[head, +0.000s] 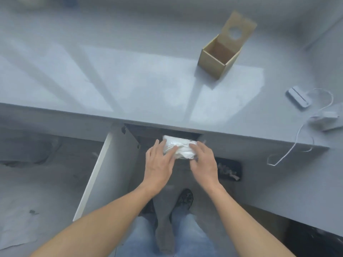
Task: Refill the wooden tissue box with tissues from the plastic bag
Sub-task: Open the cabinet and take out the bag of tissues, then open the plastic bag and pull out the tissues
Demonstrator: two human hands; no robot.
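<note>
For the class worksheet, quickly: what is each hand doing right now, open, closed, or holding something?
Left hand: fingers curled on the left side of the white tissue pack, holding it.
Right hand: gripping the same pack's right side.

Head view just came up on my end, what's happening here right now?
A person stands at a grey counter with the cabinet door below it swung open. Both the left hand and the right hand are on a white pack of tissues in plastic at the cabinet opening, just under the counter edge. The wooden tissue box sits up on the counter, far right, lid flipped open and nothing visible inside. No tissues have gone in yet.
</note>
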